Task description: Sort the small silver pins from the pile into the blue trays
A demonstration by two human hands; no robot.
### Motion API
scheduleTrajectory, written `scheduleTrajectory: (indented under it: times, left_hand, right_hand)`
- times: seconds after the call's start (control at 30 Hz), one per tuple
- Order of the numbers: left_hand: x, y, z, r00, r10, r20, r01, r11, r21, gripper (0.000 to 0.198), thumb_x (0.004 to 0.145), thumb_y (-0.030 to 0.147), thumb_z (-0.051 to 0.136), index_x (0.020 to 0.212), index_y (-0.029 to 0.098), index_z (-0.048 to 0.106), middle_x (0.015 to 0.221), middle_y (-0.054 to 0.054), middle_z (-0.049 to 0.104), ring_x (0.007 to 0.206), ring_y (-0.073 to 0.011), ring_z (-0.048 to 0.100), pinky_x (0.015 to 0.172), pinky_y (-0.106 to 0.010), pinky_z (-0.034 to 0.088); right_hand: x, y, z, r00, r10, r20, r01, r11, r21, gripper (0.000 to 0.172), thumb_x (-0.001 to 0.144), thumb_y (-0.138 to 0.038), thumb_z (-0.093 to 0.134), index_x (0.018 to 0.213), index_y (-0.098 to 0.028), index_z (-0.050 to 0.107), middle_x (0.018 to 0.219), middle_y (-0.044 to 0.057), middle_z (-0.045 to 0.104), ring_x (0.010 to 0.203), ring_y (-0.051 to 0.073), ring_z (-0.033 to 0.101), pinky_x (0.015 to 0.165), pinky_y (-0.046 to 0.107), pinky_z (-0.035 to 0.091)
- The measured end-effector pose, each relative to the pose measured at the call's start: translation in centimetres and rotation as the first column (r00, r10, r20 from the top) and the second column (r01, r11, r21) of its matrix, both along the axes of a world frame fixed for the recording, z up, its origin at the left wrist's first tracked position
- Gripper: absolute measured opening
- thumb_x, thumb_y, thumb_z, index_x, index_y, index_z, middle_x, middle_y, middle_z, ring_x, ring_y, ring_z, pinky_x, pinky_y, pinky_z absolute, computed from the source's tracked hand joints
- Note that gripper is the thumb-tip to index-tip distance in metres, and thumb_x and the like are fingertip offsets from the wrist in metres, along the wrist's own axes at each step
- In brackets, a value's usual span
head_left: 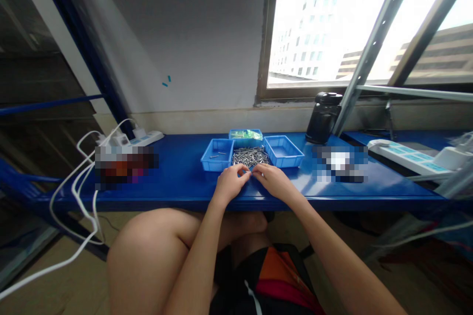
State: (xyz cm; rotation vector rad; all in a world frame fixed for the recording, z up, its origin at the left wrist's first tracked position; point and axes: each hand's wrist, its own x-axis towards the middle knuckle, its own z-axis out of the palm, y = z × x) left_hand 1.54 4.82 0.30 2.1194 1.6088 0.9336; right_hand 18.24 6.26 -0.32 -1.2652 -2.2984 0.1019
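Note:
A heap of small, slender silver metal pieces (251, 155), perhaps screws or rivets, lies between two blue plastic bins. My left hand (231, 182) is at its near edge, thumb and fingers pinched together. Opposite it, my right hand (271, 179) also has its fingers closed, and the fingertips of both hands nearly meet. Something thin and pale may be between them, too small to name. The left blue bin (207, 163) contains a few thin metal pieces. No contents show in the right blue bin (290, 161).
Behind the heap stands another blue bin (232, 140) with a green plastic packet (247, 135). A black bottle (320, 120) is at the back right of the blue table (177, 177). Power strips (148, 138) and white cables occupy both sides. Two blurred-out items lie left and right.

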Motion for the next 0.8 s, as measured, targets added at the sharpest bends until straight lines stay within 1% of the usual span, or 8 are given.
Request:
scheduleTrajectory:
  times: [0.1,0.27,0.43,0.57,0.7,0.8]
  left_hand:
    - [-0.01,0.14,-0.06,0.998,-0.042,0.055,0.042,0.999,0.0,0.02,0.078,0.035,0.052,0.087,0.022,0.065,0.081,-0.001,0.067,0.074,-0.0164,0.059,0.069,-0.024,0.043]
    - [0.11,0.06,0.09,0.992,-0.075,0.105,0.075,0.997,0.004,0.017,0.077,0.031,0.052,0.084,0.021,0.063,0.084,-0.001,0.067,0.077,-0.0157,0.059,0.071,-0.024,0.044]
    - [0.14,0.09,-0.13,0.994,-0.028,0.108,0.026,0.999,0.019,0.01,0.073,0.027,0.054,0.078,0.019,0.057,0.079,0.0,0.064,0.071,-0.0144,0.056,0.063,-0.023,0.041]
    - [0.13,0.21,-0.44,0.993,-0.018,0.114,0.013,0.999,0.05,0.009,0.072,0.027,0.053,0.073,0.019,0.053,0.073,0.001,0.061,0.067,-0.0132,0.053,0.061,-0.022,0.039]
    - [0.09,0.31,-0.6,0.993,0.001,0.12,-0.009,0.998,0.067,0.01,0.073,0.028,0.053,0.072,0.019,0.052,0.07,0.002,0.059,0.066,-0.0132,0.053,0.061,-0.023,0.039]
    - [0.05,0.38,-0.63,0.99,-0.03,0.137,0.023,0.998,0.055,0.012,0.076,0.031,0.052,0.075,0.019,0.055,0.074,0.0,0.063,0.07,-0.0145,0.057,0.066,-0.024,0.041]
  right_hand:
    - [0.03,0.0,-0.04,1.0,0.009,0.006,-0.009,1.0,0.002,0.021,0.089,-0.024,0.042,0.092,-0.021,0.062,0.091,0.005,0.063,0.084,0.016,0.059,0.074,0.024,0.041]
    - [0.05,0.05,-0.09,1.0,0.008,0.017,-0.008,1.0,0.01,0.019,0.089,-0.025,0.043,0.093,-0.021,0.062,0.089,0.004,0.062,0.083,0.016,0.059,0.072,0.024,0.04]
    - [0.06,0.17,-0.28,1.0,0.002,0.004,-0.002,1.0,-0.007,0.017,0.086,-0.028,0.046,0.092,-0.021,0.061,0.083,0.003,0.062,0.076,0.015,0.058,0.068,0.023,0.04]
    - [0.02,0.17,-0.27,1.0,-0.004,-0.011,0.004,1.0,-0.019,0.017,0.085,-0.027,0.047,0.093,-0.021,0.061,0.082,0.003,0.062,0.075,0.015,0.058,0.068,0.023,0.039]
    - [0.0,0.13,-0.19,1.0,-0.007,-0.02,0.006,1.0,-0.029,0.017,0.085,-0.028,0.048,0.093,-0.021,0.06,0.082,0.003,0.062,0.072,0.014,0.057,0.066,0.023,0.039]
    - [0.01,0.06,-0.15,0.999,-0.018,-0.046,0.017,0.999,-0.031,0.018,0.085,-0.029,0.048,0.095,-0.021,0.06,0.082,0.003,0.062,0.07,0.014,0.056,0.065,0.023,0.039]
